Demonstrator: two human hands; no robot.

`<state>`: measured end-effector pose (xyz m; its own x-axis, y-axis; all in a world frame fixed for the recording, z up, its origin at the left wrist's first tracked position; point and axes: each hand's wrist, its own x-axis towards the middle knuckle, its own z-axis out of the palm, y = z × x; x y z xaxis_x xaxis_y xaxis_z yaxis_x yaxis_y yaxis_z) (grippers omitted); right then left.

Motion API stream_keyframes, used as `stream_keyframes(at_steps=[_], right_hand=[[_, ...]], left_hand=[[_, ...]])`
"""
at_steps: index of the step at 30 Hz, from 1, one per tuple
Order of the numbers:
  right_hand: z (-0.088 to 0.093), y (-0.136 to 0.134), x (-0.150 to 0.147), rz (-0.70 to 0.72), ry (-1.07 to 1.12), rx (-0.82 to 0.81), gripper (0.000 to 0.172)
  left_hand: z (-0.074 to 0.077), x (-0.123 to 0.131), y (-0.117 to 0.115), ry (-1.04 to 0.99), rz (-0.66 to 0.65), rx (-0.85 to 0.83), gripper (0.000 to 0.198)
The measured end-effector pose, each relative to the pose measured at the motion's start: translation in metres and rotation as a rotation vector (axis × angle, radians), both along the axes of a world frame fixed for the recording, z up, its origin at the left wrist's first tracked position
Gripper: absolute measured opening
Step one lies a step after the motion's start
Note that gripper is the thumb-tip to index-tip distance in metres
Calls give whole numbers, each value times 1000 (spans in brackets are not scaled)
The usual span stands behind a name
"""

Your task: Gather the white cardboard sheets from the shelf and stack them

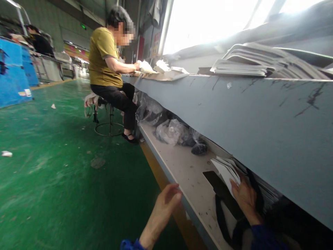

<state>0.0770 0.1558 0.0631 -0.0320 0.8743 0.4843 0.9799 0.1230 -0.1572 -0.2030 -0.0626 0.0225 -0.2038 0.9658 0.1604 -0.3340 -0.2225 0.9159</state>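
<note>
Under the bench, my right hand [244,196] grips a stack of white sheets [225,171], thumb on top, the far ends fanning apart. Beneath them a dark flat panel [217,185] lies on the lower shelf [179,163]. A black strap [221,217] curls on the shelf near my right wrist. My left hand [168,201] hangs in front of the shelf edge, fingers curved, thumb apart from them, holding nothing. More stacked sheets [267,189] lie in shadow to the right of my right hand.
Clear plastic bags [170,132] with dark contents lie farther along the shelf. Piles of pale sheets [260,62] rest on the grey-blue bench [247,114]. A person [106,62] in a yellow shirt sits on a stool at the far end. Blue bins [15,73] stand at left on green floor.
</note>
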Motion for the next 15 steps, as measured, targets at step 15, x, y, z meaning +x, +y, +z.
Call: stream_keyframes(at_steps=[15], right_hand=[[-5,-117,-25,163,768,-18,60]], left_hand=[[-34,42,31,50,-56,9,126]])
